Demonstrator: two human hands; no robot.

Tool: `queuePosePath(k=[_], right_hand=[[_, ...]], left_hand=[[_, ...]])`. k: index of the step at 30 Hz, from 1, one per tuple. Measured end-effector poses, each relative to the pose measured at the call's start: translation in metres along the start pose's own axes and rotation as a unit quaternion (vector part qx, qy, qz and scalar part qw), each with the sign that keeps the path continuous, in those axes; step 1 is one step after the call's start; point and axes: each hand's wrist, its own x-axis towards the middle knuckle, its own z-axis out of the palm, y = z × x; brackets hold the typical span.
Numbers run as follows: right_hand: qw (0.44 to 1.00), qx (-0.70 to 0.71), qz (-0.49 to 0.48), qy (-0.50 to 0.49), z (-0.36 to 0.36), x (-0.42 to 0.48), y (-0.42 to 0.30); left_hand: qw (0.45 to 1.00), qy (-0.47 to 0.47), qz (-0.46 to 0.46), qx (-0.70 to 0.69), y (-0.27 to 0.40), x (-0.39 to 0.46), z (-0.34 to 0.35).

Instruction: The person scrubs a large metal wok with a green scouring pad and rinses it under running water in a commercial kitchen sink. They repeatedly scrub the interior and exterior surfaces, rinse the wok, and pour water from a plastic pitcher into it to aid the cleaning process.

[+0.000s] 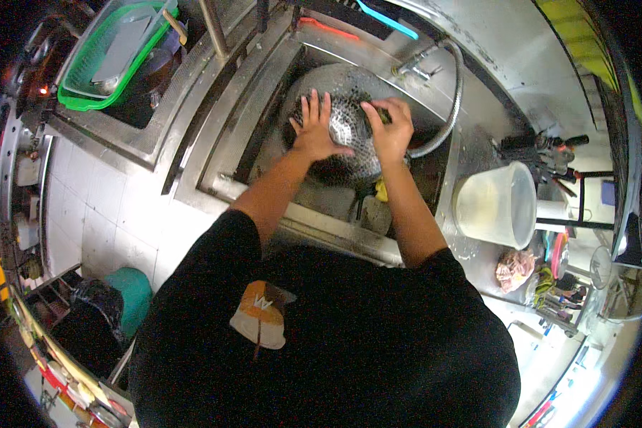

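Note:
A large round metal pan, probably a wok [348, 155], lies tilted in the stainless steel sink [294, 214]. Its surface is wet and dimpled, with dark patches and a bright glare in the middle. My left hand [315, 131] rests flat on the pan, fingers spread and thumb out to the side. On the pan's right part, my right hand [390, 128] is bent with thumb and fingers drawn together. Something dark shows under its fingers, but whether it is a scrubber or the pan's own surface is unclear. A yellow item [381, 190] sits beside my right forearm.
A tap [414, 67] with a flexible metal hose [452, 115] stands at the sink's back edge. On the right counter is a translucent plastic bucket [495, 206], with a utensil cluster [551, 152] behind it. A green-rimmed basket [80, 101] stands on the left; a teal bin [131, 299] is lower left.

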Motion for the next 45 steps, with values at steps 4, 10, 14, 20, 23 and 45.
queuePosePath(k=[4, 10, 14, 20, 23, 45], right_hand=[[0.988, -0.117, -0.036, -0.094, 0.04, -0.008, 0.044], [0.957, -0.205, -0.145, -0.148, 0.047, -0.034, 0.051], [0.97, -0.208, -0.049, -0.113, 0.065, 0.022, 0.036], [0.966, -0.203, -0.088, -0.134, 0.049, -0.002, 0.005], [0.981, -0.141, -0.054, -0.122, 0.05, 0.009, 0.026], [0.989, -0.078, -0.032, -0.12, 0.048, 0.002, 0.037]], left_hand=[[0.999, -0.017, -0.03, -0.016, 0.005, 0.002, 0.0], [0.999, -0.016, -0.022, -0.032, -0.003, 0.003, 0.002], [0.999, -0.028, -0.003, -0.044, -0.008, 0.004, -0.008], [0.998, -0.024, 0.002, -0.06, -0.015, 0.004, -0.004], [0.998, -0.019, 0.007, -0.065, -0.014, 0.004, -0.003], [0.996, -0.022, 0.017, -0.089, -0.019, 0.006, -0.006]])
